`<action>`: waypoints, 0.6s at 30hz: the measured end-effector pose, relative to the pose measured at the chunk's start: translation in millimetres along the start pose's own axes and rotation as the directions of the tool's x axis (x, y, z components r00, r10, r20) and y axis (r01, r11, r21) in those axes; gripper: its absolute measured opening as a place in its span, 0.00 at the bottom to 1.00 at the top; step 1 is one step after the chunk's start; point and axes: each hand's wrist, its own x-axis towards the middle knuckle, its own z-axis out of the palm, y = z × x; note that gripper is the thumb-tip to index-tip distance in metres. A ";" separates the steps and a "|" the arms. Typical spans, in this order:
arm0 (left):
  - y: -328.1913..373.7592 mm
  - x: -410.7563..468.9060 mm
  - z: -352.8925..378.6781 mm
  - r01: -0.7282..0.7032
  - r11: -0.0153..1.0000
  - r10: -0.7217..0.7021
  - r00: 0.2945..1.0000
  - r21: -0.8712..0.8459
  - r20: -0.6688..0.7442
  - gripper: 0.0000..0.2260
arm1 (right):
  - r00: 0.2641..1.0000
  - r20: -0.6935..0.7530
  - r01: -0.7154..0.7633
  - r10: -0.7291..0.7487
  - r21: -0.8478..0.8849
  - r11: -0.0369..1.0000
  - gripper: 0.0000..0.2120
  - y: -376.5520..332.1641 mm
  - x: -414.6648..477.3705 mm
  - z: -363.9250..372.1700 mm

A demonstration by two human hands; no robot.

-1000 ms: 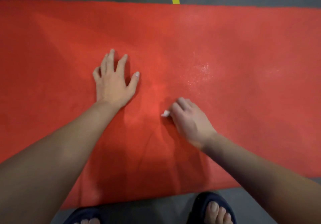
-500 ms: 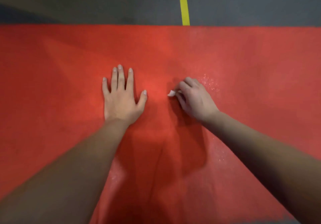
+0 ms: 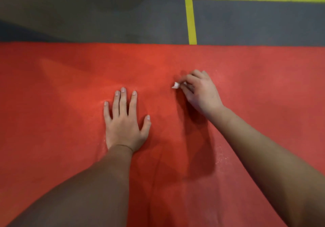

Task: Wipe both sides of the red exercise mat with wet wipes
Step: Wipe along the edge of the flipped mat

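1. change: against a second ago, the right hand [image 3: 202,93] and its wipe [image 3: 175,85] sit farther up the mat [image 3: 52,85], nearer the far edge; the left hand [image 3: 124,122] stays planted.
2. meaning: the stroke appears to run away from the person; the upper face is judged mid-wipe; damp specks [image 3: 219,156] show beside the right forearm; the underside is not yet turned up.
3. left hand: palm down on the mat; fingers straight, slightly apart, thumb out; it braces the mat.
4. right hand: fingers curled, pinching the small white wipe against the mat; only a corner shows.
5. location: the mat lies flat on the grey floor [image 3: 88,15]; a yellow line [image 3: 190,15] meets its far edge.
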 end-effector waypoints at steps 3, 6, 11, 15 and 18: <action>-0.4 -0.4 -0.4 -0.001 1.000 0.001 1.000 0.004 0.010 0.37 | 0.999 -0.014 0.047 -0.047 0.044 0.998 0.06 0.1 -9.1 0.7; -1.4 0.4 1.3 -0.005 1.000 0.005 1.000 0.004 0.018 0.37 | 0.997 -0.007 0.083 -0.083 -0.024 0.996 0.08 4.2 22.4 3.1; -1.8 -0.5 1.6 -0.004 1.000 0.004 1.000 0.000 0.017 0.36 | 0.988 -0.151 -0.048 0.036 -0.072 0.996 0.10 12.5 97.3 3.2; -1.6 1.3 0.7 -0.005 1.000 0.004 0.999 0.008 0.042 0.36 | 0.976 -0.171 -0.151 0.135 -0.086 0.985 0.10 30.5 118.3 -4.5; -3.1 -0.1 1.9 -0.010 1.000 0.010 1.000 0.006 0.029 0.36 | 0.957 -0.213 -0.212 0.195 -0.062 0.975 0.10 32.7 101.4 -1.9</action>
